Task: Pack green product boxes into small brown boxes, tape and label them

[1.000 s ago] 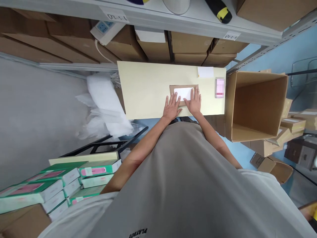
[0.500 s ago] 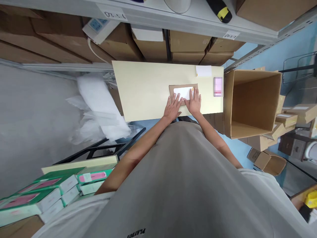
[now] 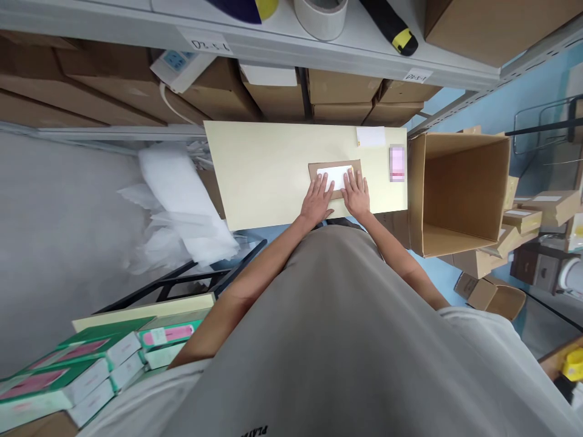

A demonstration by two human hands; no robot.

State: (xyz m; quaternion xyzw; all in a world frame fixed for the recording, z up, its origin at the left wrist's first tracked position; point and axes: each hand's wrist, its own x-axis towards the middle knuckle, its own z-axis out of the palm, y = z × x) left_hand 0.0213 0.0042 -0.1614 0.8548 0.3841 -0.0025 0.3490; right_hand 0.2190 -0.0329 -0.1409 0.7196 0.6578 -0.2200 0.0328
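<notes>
A flat brown cardboard package (image 3: 337, 194) lies on the cream tabletop (image 3: 259, 176), with a white label (image 3: 336, 176) on its upper face. My left hand (image 3: 316, 203) rests flat with fingers spread over the label's left end and the package's lower left. On the other side, my right hand (image 3: 356, 195) lies with stretched fingers across the label's right end. Neither hand grips anything. Farther back on the table is a white slip of paper (image 3: 370, 136), and a pink-and-white item (image 3: 397, 162), blurred out, lies near the right edge.
A large open carton (image 3: 462, 194) stands against the table's right end. Above the far edge runs a metal shelf (image 3: 273, 54) with a tape roll (image 3: 320, 18) and a black-and-yellow tool (image 3: 392, 30). White wrapping (image 3: 186, 206) hangs at left; green-and-white boxes (image 3: 91, 370) are stacked lower left.
My right hand's fingers have shifted off the yellow corner of the label and lie over its right end. My left hand stays on the package. The view has tilted slightly upward.
</notes>
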